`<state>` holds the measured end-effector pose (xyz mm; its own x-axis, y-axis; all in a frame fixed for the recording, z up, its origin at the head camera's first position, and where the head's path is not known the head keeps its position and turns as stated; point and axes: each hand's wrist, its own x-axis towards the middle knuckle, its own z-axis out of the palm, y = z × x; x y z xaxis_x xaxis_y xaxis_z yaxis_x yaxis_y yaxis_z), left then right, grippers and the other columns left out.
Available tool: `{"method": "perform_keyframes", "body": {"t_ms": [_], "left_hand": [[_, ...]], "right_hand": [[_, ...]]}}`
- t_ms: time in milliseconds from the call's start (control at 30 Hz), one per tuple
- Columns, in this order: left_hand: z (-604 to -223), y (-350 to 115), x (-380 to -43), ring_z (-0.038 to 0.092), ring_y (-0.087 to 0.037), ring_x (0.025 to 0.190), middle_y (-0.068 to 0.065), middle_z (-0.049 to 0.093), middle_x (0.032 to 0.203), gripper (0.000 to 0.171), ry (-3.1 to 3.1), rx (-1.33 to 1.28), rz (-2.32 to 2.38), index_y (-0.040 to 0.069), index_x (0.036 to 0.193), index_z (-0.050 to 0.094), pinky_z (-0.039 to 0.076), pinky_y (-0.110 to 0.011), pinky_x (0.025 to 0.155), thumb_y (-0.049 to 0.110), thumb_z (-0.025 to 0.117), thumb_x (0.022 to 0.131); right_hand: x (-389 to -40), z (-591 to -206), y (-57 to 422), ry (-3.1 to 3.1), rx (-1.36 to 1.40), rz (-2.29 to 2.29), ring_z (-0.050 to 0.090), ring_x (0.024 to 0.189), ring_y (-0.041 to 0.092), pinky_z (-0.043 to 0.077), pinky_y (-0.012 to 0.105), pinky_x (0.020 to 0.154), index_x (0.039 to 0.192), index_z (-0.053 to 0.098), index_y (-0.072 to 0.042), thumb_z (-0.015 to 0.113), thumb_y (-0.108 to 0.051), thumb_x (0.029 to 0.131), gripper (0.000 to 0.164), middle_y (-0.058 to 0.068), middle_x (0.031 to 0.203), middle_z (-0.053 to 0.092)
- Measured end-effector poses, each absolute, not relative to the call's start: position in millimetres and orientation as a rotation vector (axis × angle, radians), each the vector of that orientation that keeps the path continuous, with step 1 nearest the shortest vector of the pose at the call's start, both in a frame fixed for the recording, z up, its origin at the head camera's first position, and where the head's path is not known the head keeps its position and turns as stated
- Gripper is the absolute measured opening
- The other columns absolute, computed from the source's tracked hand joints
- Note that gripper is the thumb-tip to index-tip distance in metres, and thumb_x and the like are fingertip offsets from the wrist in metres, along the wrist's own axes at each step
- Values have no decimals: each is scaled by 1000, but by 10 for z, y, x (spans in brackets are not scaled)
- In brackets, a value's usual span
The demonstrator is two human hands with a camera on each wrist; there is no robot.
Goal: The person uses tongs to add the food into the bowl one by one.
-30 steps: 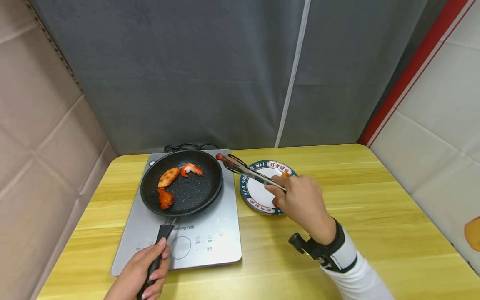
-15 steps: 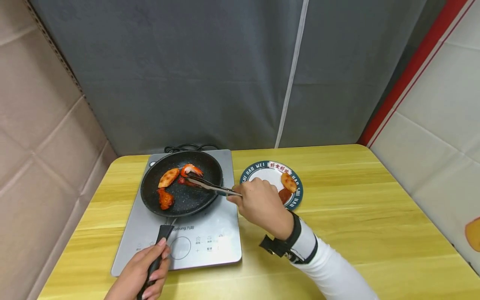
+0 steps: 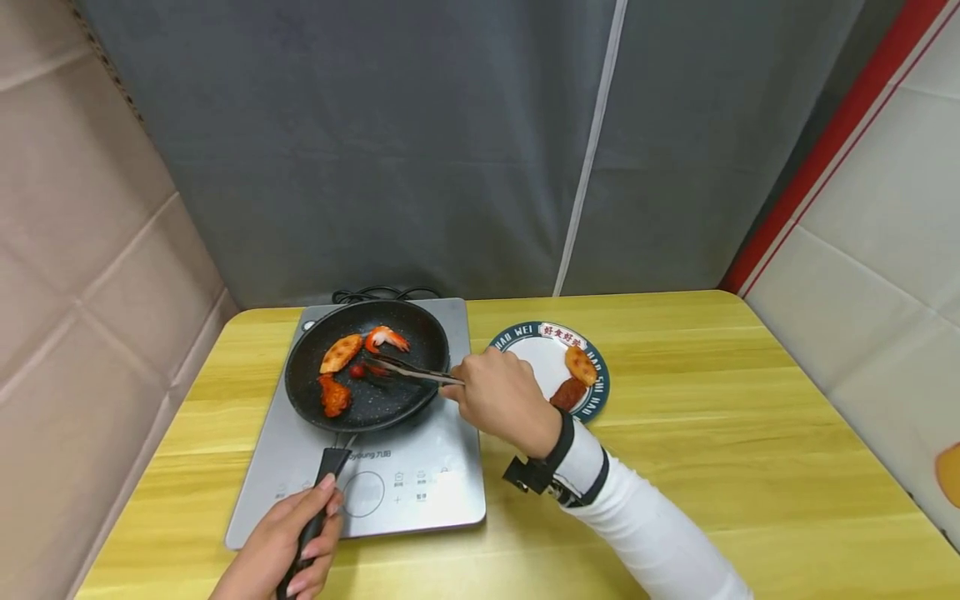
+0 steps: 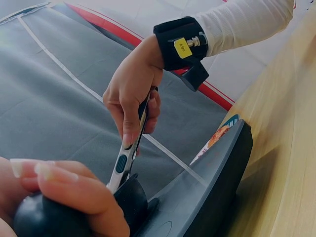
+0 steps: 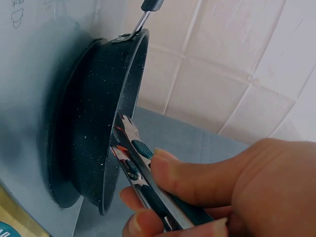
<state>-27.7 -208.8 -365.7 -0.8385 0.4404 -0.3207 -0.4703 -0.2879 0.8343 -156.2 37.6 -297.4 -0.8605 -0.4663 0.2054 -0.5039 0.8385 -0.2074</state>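
My left hand (image 3: 288,537) grips the black handle of a speckled frying pan (image 3: 378,410), which stands on a silver induction cooker (image 3: 442,467). Metal tongs (image 3: 420,374) are held in my right hand (image 3: 502,398), reaching over the pan's right rim. At their tips, down inside the pan, is a small red food piece (image 3: 357,370), partly hidden by the tongs. Around it lie a shrimp (image 3: 388,337), a browned oval piece (image 3: 341,353) and a reddish fried chicken piece (image 3: 334,395). In the right wrist view, thumb and fingers squeeze the tongs (image 5: 143,173) beside the pan wall.
Right of the cooker, a white plate (image 3: 542,360) with a dark patterned rim carries a browned oval piece (image 3: 581,365) and a dark red-brown patty (image 3: 568,393). Black cable (image 3: 382,292) lies behind the cooker. A grey curtain (image 3: 375,167) closes off the back.
My right hand has swung left from over the plate, bringing the tongs and the red piece down into the pan. The left hand keeps its hold on the handle.
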Motion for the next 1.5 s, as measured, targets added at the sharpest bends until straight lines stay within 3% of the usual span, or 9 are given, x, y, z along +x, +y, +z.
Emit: {"method": "perform_keyframes", "body": {"t_ms": [267,633,933,1200,1500], "left_hand": [[-3663,-2083,-278,31,-9,39,6,33,57,33,1414,-22,2147,10,89,41,4,-44,38,37,29,102],[-3654,-2093,-281,31,-9,39,6,34,57,33,1412,-45,2141,9,89,41,4,-43,39,38,31,102],[-3655,-2094,-279,30,-10,39,5,33,57,33,1401,-37,2147,9,89,41,4,-43,39,38,31,102],[-3656,-2094,-283,29,-10,38,6,33,58,33,1388,-11,2152,10,89,41,4,-43,38,37,28,103],[-3667,-2097,-284,26,-11,38,6,33,58,33,1361,4,2160,10,89,41,4,-42,37,37,28,103]], "right_hand": [[-1613,-2971,374,-2925,708,405,46,48,10,36,29,34,61,57,-21,63,-45,84,33,-5,50,46],[-1568,-2909,435,-2969,700,406,45,47,13,35,27,34,81,69,-18,63,-45,84,28,-4,53,44],[-1541,-2902,359,-2979,752,407,47,49,11,37,27,35,66,59,-19,63,-43,84,31,-5,52,47],[-1526,-2905,353,-2964,765,385,46,47,10,36,26,34,64,57,-20,63,-44,84,32,-6,50,44],[-1465,-2785,548,-2959,734,412,45,49,13,34,28,37,85,66,-20,61,-48,84,29,-5,54,44]]}}
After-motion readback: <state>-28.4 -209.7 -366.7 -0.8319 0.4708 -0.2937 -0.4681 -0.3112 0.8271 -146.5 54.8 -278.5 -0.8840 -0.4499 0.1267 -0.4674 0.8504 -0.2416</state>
